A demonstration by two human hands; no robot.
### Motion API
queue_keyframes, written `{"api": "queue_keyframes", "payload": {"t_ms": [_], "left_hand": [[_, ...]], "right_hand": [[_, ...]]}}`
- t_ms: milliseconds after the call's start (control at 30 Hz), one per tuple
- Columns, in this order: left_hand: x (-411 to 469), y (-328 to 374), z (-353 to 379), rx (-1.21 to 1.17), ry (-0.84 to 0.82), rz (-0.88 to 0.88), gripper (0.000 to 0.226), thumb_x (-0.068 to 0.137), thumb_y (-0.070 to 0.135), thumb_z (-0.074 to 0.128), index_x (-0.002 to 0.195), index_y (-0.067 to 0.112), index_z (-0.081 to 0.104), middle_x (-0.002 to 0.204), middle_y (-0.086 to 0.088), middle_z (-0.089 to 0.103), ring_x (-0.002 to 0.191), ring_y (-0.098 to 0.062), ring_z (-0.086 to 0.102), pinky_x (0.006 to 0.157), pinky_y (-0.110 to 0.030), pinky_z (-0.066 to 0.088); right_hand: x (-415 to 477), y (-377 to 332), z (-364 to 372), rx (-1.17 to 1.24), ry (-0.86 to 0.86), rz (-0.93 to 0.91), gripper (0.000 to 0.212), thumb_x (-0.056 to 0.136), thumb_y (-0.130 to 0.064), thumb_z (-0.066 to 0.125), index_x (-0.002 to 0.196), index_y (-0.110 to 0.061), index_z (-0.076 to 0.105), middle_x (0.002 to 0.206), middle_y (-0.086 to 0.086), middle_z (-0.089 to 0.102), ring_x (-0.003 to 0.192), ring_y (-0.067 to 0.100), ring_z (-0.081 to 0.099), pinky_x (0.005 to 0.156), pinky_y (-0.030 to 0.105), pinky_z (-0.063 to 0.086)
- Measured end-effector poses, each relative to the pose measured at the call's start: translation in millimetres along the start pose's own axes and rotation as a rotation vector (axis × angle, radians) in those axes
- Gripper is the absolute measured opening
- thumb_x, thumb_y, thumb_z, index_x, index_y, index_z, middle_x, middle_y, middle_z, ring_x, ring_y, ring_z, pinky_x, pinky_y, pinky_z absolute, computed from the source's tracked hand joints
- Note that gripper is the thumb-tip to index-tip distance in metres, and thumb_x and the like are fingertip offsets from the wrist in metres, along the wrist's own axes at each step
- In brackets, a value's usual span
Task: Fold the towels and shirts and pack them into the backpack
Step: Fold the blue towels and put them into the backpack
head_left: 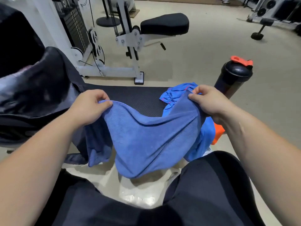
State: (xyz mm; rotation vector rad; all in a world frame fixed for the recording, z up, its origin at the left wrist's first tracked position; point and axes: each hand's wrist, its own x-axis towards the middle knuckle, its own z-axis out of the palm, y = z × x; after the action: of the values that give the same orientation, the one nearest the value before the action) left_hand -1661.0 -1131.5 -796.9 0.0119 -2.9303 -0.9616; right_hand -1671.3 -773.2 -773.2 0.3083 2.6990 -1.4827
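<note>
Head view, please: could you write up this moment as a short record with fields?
blue towel: unfolded, sagging between both hands
left hand: pinches one end of the towel's top edge
right hand: pinches the other end
bright blue shirt: crumpled on the black mat, behind the towel
dark bag: at left, likely the backpack; blurred
black shaker bottle: red lid, upright, right of the shirt
progress: towel not yet folded
</note>
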Motion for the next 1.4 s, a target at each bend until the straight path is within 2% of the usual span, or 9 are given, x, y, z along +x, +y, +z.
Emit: {"api": "queue_keyframes", "payload": {"t_ms": [167,367,500,600,667,933,1167,1300,1400], "left_hand": [[17,-4,15,0.073,0.043,0.021,0.020,0.092,0.029,0.066,0.075,0.022,0.060,0.071,0.009,0.062,0.069,-0.010,0.053,0.060,-0.026,0.039],[49,-15,12,0.006,-0.791,0.067,0.037,0.094,0.041,0.066,0.068,0.020,0.051,0.062,0.010,0.043,0.061,-0.010,0.034,0.061,-0.031,0.029],[81,-3,8,-0.223,-0.471,0.014,0.037,0.087,0.049,0.064,0.069,0.019,0.053,0.062,0.006,0.047,0.061,-0.014,0.036,0.061,-0.033,0.028],[114,3,21,0.032,-0.056,-0.034,0.029,0.095,0.038,0.061,0.075,0.017,0.056,0.068,0.001,0.061,0.064,-0.022,0.052,0.060,-0.034,0.037],[133,-1,32,0.185,0.024,-0.005,0.026,0.097,0.036,0.057,0.077,0.020,0.055,0.073,-0.003,0.062,0.074,-0.029,0.056,0.064,-0.037,0.043],[182,-29,72,0.395,-0.085,0.046,0.023,0.100,0.041,0.048,0.087,0.022,0.049,0.085,-0.007,0.059,0.083,-0.034,0.054,0.073,-0.044,0.051],[201,-36,99,0.411,-0.128,0.067,0.022,0.101,0.040,0.049,0.091,0.020,0.051,0.089,-0.008,0.060,0.084,-0.034,0.053,0.068,-0.038,0.043],[207,-31,112,0.419,-0.115,0.111,0.022,0.103,0.039,0.043,0.091,0.021,0.047,0.085,-0.007,0.057,0.081,-0.034,0.052,0.066,-0.040,0.047],[215,-26,113,0.506,-0.102,0.178,0.027,0.104,0.040,0.039,0.085,0.021,0.040,0.077,-0.007,0.055,0.073,-0.034,0.051,0.059,-0.039,0.044]], "right_hand": [[26,34,-1,-0.269,0.069,0.033,0.013,0.092,-0.023,0.063,0.085,-0.012,0.061,0.076,0.003,0.060,0.071,0.021,0.054,0.057,0.030,0.038],[51,18,-20,-0.658,-0.364,0.089,0.021,0.092,-0.036,0.066,0.082,-0.018,0.062,0.078,-0.003,0.062,0.073,0.014,0.054,0.064,0.030,0.039],[77,-11,-29,-0.673,-0.264,0.036,0.015,0.096,-0.030,0.062,0.093,-0.016,0.062,0.080,0.000,0.060,0.075,0.017,0.052,0.056,0.025,0.034],[113,-13,-17,-0.649,0.012,-0.019,0.011,0.097,-0.021,0.056,0.088,-0.015,0.056,0.090,0.007,0.062,0.087,0.029,0.056,0.056,0.031,0.033],[133,-8,-6,-0.667,0.108,-0.034,0.010,0.097,-0.019,0.052,0.088,-0.014,0.054,0.091,0.008,0.058,0.091,0.034,0.057,0.066,0.032,0.036],[182,8,12,-0.807,0.133,-0.028,0.010,0.100,-0.012,0.045,0.097,-0.008,0.054,0.090,0.014,0.054,0.079,0.034,0.051,0.066,0.035,0.039],[173,43,47,-0.745,0.259,-0.110,0.037,0.098,-0.034,0.052,0.131,-0.018,0.052,0.134,0.013,0.047,0.117,0.037,0.047,0.094,0.045,0.042],[130,46,105,-0.913,0.030,-0.256,0.063,0.095,-0.067,0.033,0.150,-0.036,0.034,0.165,0.007,0.016,0.151,0.036,0.011,0.120,0.057,0.009],[124,71,114,-1.046,-0.106,-0.167,0.077,0.091,-0.078,0.012,0.159,-0.041,0.005,0.168,0.002,-0.013,0.151,0.038,-0.020,0.116,0.065,-0.012]]}}
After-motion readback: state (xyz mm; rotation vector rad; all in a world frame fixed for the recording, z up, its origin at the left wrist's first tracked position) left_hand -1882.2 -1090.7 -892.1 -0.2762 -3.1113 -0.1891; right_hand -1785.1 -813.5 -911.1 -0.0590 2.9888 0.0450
